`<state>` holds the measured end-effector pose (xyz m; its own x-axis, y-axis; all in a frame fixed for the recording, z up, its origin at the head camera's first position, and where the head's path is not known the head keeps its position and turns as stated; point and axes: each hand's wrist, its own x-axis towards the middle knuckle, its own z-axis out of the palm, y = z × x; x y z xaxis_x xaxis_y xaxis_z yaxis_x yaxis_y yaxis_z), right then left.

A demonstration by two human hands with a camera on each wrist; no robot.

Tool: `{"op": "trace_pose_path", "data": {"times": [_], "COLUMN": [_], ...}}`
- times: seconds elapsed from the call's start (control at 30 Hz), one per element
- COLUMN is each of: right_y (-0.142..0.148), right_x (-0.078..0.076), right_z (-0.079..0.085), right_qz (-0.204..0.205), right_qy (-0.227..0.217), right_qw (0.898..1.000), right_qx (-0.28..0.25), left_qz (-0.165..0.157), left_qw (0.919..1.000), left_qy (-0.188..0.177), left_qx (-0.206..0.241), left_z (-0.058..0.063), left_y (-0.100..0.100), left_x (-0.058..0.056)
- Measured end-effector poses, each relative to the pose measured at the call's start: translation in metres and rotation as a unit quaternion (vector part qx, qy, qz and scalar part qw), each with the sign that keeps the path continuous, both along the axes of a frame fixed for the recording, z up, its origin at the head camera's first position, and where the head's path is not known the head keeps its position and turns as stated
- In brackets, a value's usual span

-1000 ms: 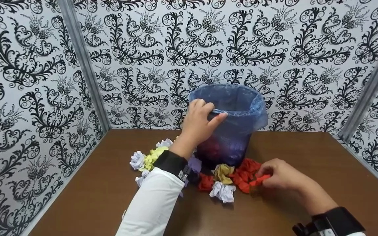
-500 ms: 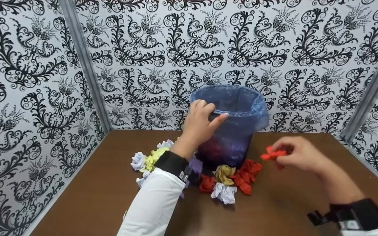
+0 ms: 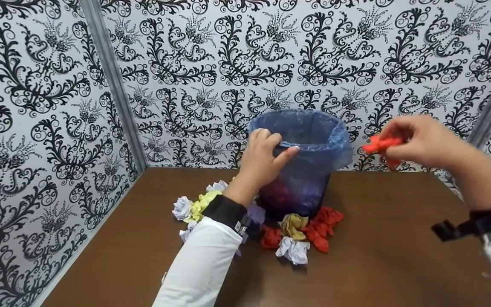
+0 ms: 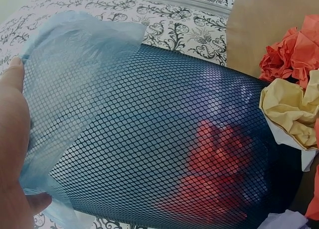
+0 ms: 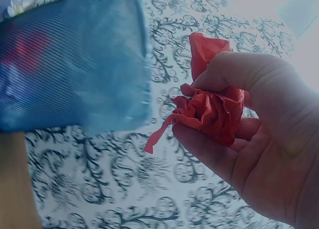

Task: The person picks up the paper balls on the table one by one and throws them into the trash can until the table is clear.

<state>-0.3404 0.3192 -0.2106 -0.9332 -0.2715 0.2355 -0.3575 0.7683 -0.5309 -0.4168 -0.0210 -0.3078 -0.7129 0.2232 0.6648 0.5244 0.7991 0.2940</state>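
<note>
To the right of the mesh wastebasket [image 3: 292, 187], and apart from it, a crumpled red paper wad [image 3: 384, 145] is held in the air, seemingly at about rim level. It is pinched by the right hand [image 3: 428, 140], whose grip is closed round the paper from opposite sides; a thin red strip [image 5: 159, 137] is seen poking out past the fingertips in the right wrist view. As that strip could catch on the blue plastic liner [image 3: 324, 157], the wad would best be lifted slightly, carried over the middle of the opening and released there cleanly. The right forearm is stretched in from the side, with the fingertips pointed toward the basket, so little turning of the wrist seems called for.

The front-left rim is grasped by the left hand [image 3: 262, 157]: the thumb is laid along the near edge, the fingers are bent at the liner, and their tips are partly hidden. That hold should be firm, so that the basket is not tipped or the liner dragged inward. Through the mesh, red and violet paper is dimly seen. Around the foot, on the brown counter [image 3: 390, 256], ochre [image 3: 293, 226], white [image 3: 293, 250], red [image 3: 323, 228] and yellow [image 3: 203, 204] crumpled papers are scattered.
</note>
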Motion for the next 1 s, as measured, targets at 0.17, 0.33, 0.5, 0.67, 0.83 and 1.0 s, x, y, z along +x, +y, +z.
{"op": "trace_pose_path", "data": {"times": [0.17, 0.33, 0.5, 0.67, 0.83, 1.0], "right_y": [-0.004, -0.014, -0.030, -0.050, -0.072, -0.092], "right_x": [-0.006, -0.014, -0.030, -0.043, -0.052, -0.058], "right_z": [0.029, 0.052, 0.067, 0.080, 0.087, 0.084], "right_qz": [-0.035, -0.051, -0.048, -0.043, -0.045, -0.032], "right_qy": [0.001, 0.027, 0.048, 0.055, 0.064, 0.070], "right_qw": [0.999, 0.997, 0.996, 0.995, 0.994, 0.994], "right_qx": [0.024, 0.041, 0.062, 0.070, 0.077, 0.081], "left_qz": [-0.002, -0.003, -0.005, -0.006, -0.008, -0.005], "left_qw": [1.0000, 1.0000, 1.0000, 1.0000, 1.0000, 1.0000], "left_qy": [-0.002, 0.000, -0.003, 0.008, 0.001, 0.002], "left_qx": [-0.002, 0.000, 0.001, 0.000, 0.000, -0.004], "left_z": [0.000, 0.000, -0.001, 0.000, 0.000, 0.001], "left_y": [0.000, 0.000, -0.001, -0.001, -0.001, 0.000], "left_x": [0.000, 0.000, 0.000, 0.000, 0.000, 0.001]}}
